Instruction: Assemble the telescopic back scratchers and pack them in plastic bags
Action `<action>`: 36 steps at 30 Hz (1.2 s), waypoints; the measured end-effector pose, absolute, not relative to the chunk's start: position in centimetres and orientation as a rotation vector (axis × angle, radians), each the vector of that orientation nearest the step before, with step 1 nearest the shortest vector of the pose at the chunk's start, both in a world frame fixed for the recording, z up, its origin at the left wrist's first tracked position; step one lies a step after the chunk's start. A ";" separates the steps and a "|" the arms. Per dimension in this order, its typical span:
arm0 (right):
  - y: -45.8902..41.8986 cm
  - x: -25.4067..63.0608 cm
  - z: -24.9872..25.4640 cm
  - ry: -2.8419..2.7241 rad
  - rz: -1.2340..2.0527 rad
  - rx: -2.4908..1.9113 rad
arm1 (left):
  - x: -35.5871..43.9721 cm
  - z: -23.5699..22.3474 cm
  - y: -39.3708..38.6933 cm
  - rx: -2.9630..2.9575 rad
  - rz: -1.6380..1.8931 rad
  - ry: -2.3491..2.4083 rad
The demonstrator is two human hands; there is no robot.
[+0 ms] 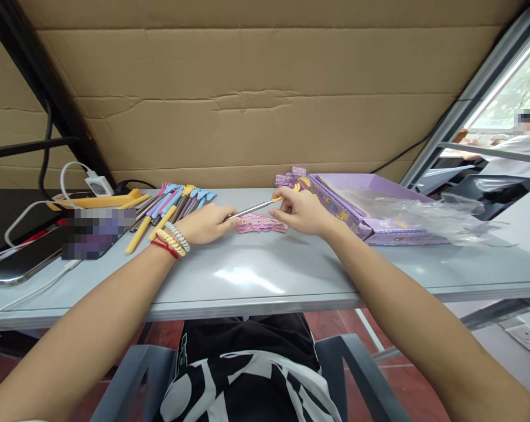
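A back scratcher (256, 207) with a thin silver rod stretches between my two hands above the table. My left hand (208, 223) is closed on its left end, where a dark part shows at the fingers. The yellow end by my right hand (303, 211) is pinched between thumb and fingers. Below the rod lies a small pile of pink printed cards (262, 223). Left of my left hand, several more back scratchers (161, 214) with blue, purple, yellow and pink claw-shaped heads lie in a bunch, partly hidden by my wrist.
On the right stands an open purple box (365, 181) with clear plastic wrap (423, 208) over it. More small purple cards (291, 176) lie behind my right hand. Phones (25, 255), white cables and a charger (99, 184) occupy the left. Cardboard (265, 64) backs the table.
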State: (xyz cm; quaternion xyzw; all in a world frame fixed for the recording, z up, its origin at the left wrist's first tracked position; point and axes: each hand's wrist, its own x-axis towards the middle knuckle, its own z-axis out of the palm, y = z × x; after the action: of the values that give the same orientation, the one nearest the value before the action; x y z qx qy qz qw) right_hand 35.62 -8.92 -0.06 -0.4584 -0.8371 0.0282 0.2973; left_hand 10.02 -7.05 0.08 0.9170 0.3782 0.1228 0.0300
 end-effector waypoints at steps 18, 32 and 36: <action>-8.8 35.7 -0.1 -2.281 0.073 -1.233 | 10.0 -0.2 -6.9 2.842 0.299 1.181; -8.9 35.7 0.0 -2.301 0.083 -1.292 | 10.2 0.2 -7.3 2.786 0.232 1.206; -8.8 35.6 0.0 -2.325 0.096 -1.309 | 10.2 0.2 -7.3 2.783 0.225 1.212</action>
State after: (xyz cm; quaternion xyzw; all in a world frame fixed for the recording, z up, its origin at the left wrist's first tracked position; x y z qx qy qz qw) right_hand 35.64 -8.85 0.00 -0.4768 -0.8467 0.0350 0.2336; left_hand 10.20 -7.27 0.21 0.9132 0.3978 0.0737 0.0491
